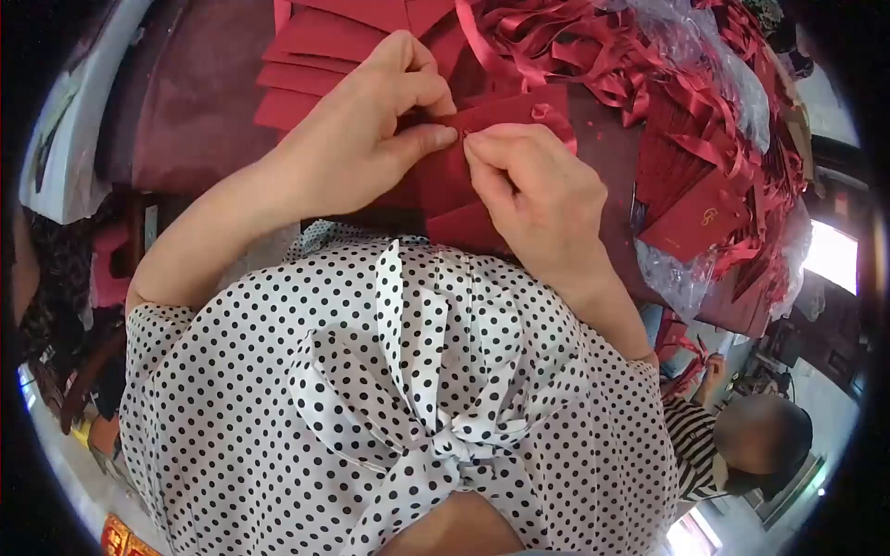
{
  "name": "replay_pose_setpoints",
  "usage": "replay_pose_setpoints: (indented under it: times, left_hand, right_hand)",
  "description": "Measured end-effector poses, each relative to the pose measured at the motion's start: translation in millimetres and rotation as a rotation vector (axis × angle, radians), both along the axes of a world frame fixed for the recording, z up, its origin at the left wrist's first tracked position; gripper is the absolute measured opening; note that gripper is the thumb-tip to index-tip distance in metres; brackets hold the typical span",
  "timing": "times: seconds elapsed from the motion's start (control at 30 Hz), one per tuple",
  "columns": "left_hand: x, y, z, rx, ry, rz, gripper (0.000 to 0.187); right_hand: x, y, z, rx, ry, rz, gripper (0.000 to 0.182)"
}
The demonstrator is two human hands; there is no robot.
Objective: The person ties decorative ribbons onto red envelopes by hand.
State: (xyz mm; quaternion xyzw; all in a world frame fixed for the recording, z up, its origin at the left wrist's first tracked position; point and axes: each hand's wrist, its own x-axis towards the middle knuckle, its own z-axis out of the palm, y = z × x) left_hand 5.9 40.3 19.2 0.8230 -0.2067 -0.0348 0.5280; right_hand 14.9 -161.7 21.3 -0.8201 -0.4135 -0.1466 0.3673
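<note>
A red card piece [454,199] lies on the table edge in front of my body. Above it my left hand [371,130] pinches with thumb and curled fingers at the card's upper part. Close to its right, my right hand [542,181] has thumb and forefinger pressed together. Between the two sets of fingertips is something red and tiny, too small to make out. A red ribbon [554,120] curls on the card's upper right, beside my right hand.
Stacked red envelopes [315,51] lie at the back left. Loose red ribbons [575,42], clear plastic [714,56] and a pile of red bags [700,218] cover the right side. Another person in a striped sleeve [695,440] is at the lower right.
</note>
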Motion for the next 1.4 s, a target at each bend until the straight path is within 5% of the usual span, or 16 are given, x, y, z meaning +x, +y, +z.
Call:
replay_pose_setpoints:
  times: [0.33, 0.43, 0.47, 0.57, 0.67, 0.83, 0.9, 1.2, 1.4]
  left_hand:
    - [-12.9, -9.6, 21.6, 0.146, -0.217, 0.089, 0.016]
    - [-13.7, -9.1, 21.0, 0.107, -0.105, 0.066, 0.016]
    - [-14.0, -10.1, 19.8, 0.151, -0.157, 0.083, 0.016]
    - [-16.8, -14.1, 20.9, 0.225, -0.219, 0.121, 0.016]
    - [-21.8, -14.7, 23.4, 0.209, -0.19, 0.105, 0.015]
    - [-18.5, 1.3, 41.2, 0.198, -0.158, -0.077, 0.012]
    - [-6.1, 12.5, 45.3, 0.203, -0.052, -0.176, 0.011]
    - [18.2, -3.2, 58.3, 0.312, -0.006, -0.489, 0.01]
    - [14.3, -4.3, 68.8, 0.301, -0.514, -0.28, 0.007]
  right_hand:
    - [-0.1, -4.0, 12.2, 0.06, 0.158, -0.016, 0.006]
    - [0.8, -6.7, 15.3, 0.284, 0.894, -0.051, 0.004]
    - [0.7, -6.4, 13.1, 0.284, 0.893, -0.047, 0.004]
    - [-2.5, -2.0, 2.7, 0.111, 0.251, -0.021, 0.006]
    - [9.3, -8.0, 2.9, 0.035, 0.02, 0.106, 0.018]
    - [6.5, -14.9, 25.2, 0.047, 0.42, 0.233, 0.02]
    - [6.7, -15.9, 24.2, 0.022, 0.312, 0.231, 0.021]
    - [-8.1, -20.6, 46.1, 0.111, 0.585, 0.189, 0.018]
    - [-3.8, -36.8, 60.6, -0.047, 0.496, 0.181, 0.007]
